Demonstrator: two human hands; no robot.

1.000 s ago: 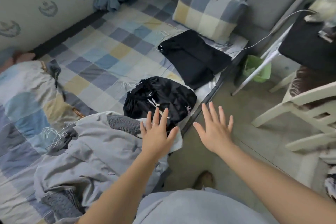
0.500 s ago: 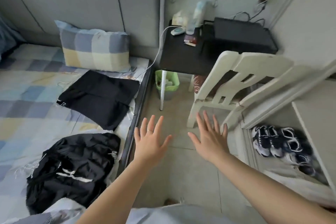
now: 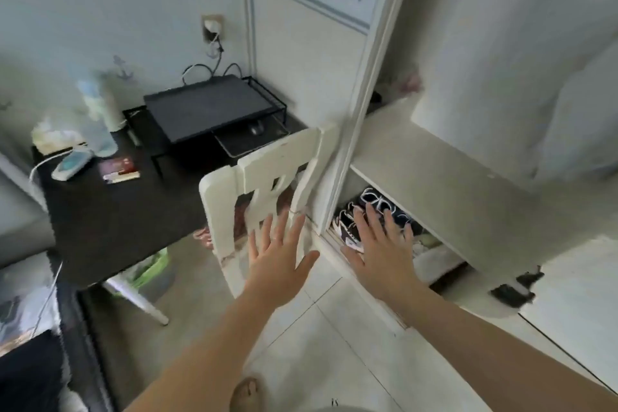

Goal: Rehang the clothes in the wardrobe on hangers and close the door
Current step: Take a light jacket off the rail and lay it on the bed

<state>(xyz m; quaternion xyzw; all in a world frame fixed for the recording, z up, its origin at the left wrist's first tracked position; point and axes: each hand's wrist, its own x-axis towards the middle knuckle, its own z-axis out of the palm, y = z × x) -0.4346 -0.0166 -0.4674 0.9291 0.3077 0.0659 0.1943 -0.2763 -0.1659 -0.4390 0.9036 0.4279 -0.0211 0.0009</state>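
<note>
Both grips had swung from the bed toward the open wardrobe (image 3: 434, 157) since a second before. The left grip (image 3: 277, 257) hung spread-fingered before the white chair (image 3: 267, 164); the right grip (image 3: 378, 254), just beside it, splayed above the shoes (image 3: 349, 231) on the bottom shelf. Both were released, holding nothing. I judged the job barely begun, with no garment or hanger in hand. The clothes lay behind and left of the grips, out of sight, save a dark patch (image 3: 26, 375) far to the left that might have been one. Next, a reach inside for a hanger seemed called for.
</note>
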